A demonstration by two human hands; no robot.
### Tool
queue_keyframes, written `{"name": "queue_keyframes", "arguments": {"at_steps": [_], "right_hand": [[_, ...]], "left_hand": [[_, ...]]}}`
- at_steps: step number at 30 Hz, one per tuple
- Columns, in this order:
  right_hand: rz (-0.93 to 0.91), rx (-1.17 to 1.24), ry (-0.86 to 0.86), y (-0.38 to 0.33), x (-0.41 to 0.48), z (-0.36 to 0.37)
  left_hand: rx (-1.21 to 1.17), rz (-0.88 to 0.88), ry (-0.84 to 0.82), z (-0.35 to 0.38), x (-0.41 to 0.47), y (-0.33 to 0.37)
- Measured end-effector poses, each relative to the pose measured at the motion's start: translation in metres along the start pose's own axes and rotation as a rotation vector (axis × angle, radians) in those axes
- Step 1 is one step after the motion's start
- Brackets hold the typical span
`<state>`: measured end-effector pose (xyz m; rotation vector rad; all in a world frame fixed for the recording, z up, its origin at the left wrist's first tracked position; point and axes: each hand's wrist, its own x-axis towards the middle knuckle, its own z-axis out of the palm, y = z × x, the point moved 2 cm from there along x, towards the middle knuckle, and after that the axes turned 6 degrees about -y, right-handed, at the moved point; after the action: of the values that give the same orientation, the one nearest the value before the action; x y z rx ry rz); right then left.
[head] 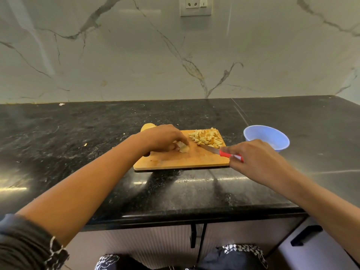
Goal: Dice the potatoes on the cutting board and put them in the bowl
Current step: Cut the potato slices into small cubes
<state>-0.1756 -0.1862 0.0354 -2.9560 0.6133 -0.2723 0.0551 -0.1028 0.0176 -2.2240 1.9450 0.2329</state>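
While left hand (163, 138) is covering most of potato piece (184, 148) at middle of cutting board (175, 160), fingers (180, 140) are curling down onto it, tips hidden. Second potato (148, 127) is peeking out behind left hand at board's far left corner, mostly hidden. Right hand (251, 154) is gripping knife (218, 151), fingers wrapping round red handle, blade tip lying at edge of diced pile (207, 137). Blue bowl (266, 136) is sitting just beside board's right side, near rim partly hidden by right hand. Board is lying near worktop (97, 133) front edge.

Black countertop (78, 131), marble wall (136, 55), socket (195, 5)
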Motion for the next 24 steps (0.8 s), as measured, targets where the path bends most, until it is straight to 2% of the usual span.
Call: {"name": "queue_keyframes", "arguments": {"at_steps": [6, 15, 19, 24], "right_hand": [[0.016, 0.023, 0.022, 0.000, 0.001, 0.001], [-0.033, 0.097, 0.058, -0.006, 0.001, 0.012], [-0.061, 0.117, 0.066, -0.009, 0.004, 0.023], [-0.081, 0.147, 0.095, -0.014, 0.008, 0.031]], "left_hand": [[0.006, -0.035, 0.055, 0.002, -0.001, 0.006], [0.053, -0.211, 0.280, 0.023, -0.002, 0.025], [-0.026, -0.269, 0.375, 0.031, -0.005, 0.032], [-0.106, -0.193, 0.408, 0.046, -0.020, 0.036]]}}
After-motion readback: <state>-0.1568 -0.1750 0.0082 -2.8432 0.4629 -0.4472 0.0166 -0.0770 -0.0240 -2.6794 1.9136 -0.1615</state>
